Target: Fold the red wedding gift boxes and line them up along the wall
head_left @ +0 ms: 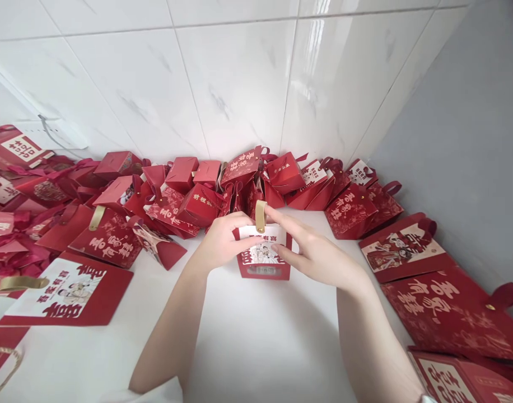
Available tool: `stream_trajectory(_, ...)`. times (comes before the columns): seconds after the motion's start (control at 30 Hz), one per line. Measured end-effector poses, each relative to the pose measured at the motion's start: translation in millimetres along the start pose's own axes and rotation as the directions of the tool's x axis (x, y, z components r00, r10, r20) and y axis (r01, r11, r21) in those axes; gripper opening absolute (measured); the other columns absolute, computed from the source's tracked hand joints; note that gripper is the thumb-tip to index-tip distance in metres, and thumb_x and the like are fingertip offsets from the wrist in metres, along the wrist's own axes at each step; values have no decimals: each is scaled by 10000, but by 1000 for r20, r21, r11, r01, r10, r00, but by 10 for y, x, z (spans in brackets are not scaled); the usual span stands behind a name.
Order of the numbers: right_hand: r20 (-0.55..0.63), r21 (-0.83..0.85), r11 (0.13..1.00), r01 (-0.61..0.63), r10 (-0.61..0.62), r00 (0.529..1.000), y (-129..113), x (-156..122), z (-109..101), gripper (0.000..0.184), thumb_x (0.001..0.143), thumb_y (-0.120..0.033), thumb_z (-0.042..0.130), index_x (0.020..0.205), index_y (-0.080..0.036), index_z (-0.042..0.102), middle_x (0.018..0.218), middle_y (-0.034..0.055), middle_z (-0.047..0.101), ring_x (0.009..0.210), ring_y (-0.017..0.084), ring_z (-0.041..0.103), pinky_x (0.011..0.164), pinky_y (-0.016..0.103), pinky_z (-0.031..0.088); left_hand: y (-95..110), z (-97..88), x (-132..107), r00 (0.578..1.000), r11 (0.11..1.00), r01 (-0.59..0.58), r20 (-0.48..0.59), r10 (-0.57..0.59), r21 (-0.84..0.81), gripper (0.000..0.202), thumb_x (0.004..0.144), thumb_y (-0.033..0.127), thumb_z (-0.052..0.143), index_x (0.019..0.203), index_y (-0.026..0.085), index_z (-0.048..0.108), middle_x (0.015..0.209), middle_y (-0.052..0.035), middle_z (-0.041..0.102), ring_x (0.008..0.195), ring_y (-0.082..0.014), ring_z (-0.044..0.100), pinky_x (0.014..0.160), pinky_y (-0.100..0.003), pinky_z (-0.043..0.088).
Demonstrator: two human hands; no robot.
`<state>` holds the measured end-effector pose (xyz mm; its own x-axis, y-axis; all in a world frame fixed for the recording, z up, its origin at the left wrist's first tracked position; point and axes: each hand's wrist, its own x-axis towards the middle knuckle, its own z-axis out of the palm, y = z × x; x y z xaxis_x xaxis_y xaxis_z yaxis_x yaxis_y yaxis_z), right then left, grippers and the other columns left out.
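Note:
A small red gift box (265, 271) stands upright on the white table in front of me. Its front has a white panel with a cartoon couple and red Chinese characters, and a gold strap handle (261, 215) loops up from its top. My left hand (223, 240) grips the box's left side, thumb across the front panel and fingers partly hidden behind. My right hand (317, 249) holds the right side. Its thumb presses on the front and its index finger reaches to the gold strap; the other fingers are hidden.
Several red boxes with ribbon handles (201, 204) crowd along the tiled wall (235, 89). A larger box with a gold strap (113, 288) lies at left, and more red boxes (458, 313) line the right side. A power strip (50, 133) sits at the back left.

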<state>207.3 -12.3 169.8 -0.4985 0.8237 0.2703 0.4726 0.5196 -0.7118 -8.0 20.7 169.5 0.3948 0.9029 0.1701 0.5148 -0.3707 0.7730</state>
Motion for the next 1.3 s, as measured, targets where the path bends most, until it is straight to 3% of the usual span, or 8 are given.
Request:
stream_trajectory(0.2, 9, 54, 997, 55, -55, 998, -13, -1, -6, 620, 944, -334, 509, 1502, -381, 244, 1495, -8, 426, 1322, 232, 476, 1027, 417, 489, 44, -59, -52, 987, 974, 151, 72, -140, -168, 257, 782, 435, 671, 867, 199, 727, 835, -22, 715, 781, -186, 656, 695, -288, 497)
stream_trajectory(0.4, 4, 57, 998, 32, -32, 999, -17, -2, -33, 520, 958, -326, 478, 1458, -379, 345, 1461, 14, 460, 1255, 215, 517, 868, 344, 565, 65, -14, -49, 981, 977, 171, 120, -156, -128, 209, 777, 387, 670, 841, 199, 737, 827, -19, 729, 777, -187, 665, 676, -278, 498)
stream_trajectory(0.57, -24, 94, 995, 44, -42, 999, -4, 26, -24, 487, 962, -274, 468, 1435, -357, 386, 1368, 31, 539, 1126, 195, 588, 882, 356, 542, 84, -10, -54, 986, 986, 152, 83, -145, -72, 204, 774, 375, 667, 861, 206, 740, 836, -5, 737, 759, -174, 661, 652, -255, 486)
stream_trajectory(0.73, -37, 36, 995, 93, -92, 995, 23, 69, 7, 219, 949, -262, 501, 1106, -259, 654, 1043, 45, 677, 878, 180, 623, 723, 299, 509, 67, 12, -63, 990, 990, 139, -1, -139, 29, 230, 729, 395, 699, 827, 197, 764, 803, -10, 741, 712, -170, 635, 609, -246, 452)
stream_trajectory(0.87, -84, 15, 997, 72, -70, 994, 43, 91, 64, 77, 906, -267, 580, 936, -222, 635, 891, 30, 655, 752, 157, 586, 605, 255, 446, 59, 31, -56, 991, 986, 136, -20, -134, 100, 184, 716, 360, 702, 803, 209, 760, 756, 13, 724, 644, -140, 587, 551, -233, 395)
stream_trajectory(0.97, -162, 24, 999, 39, -35, 986, 41, 112, 106, 97, 870, -304, 636, 901, -220, 598, 856, 10, 642, 715, 144, 558, 610, 246, 427, 86, 30, -53, 992, 987, 126, -40, -123, 98, 168, 721, 357, 696, 717, 192, 729, 663, 24, 683, 607, -124, 554, 541, -227, 380)
stream_trajectory(1.07, -240, 44, 999, 22, -11, 971, 25, 133, 126, 92, 902, -289, 590, 857, -210, 601, 823, 0, 646, 703, 130, 551, 628, 240, 411, 121, 19, -59, 988, 989, 140, -76, -136, 56, 216, 724, 396, 703, 674, 185, 704, 620, 26, 659, 597, -120, 553, 536, -226, 382)
stream_trajectory(1.3, -248, 104, 994, -40, 64, 967, -16, 133, 107, 110, 925, -266, 545, 871, -216, 626, 849, -8, 673, 722, 127, 568, 629, 232, 399, 121, 7, -77, 979, 974, 198, -18, -201, -107, 229, 743, 432, 701, 739, 205, 732, 713, 2, 712, 685, -159, 646, 589, -243, 457)
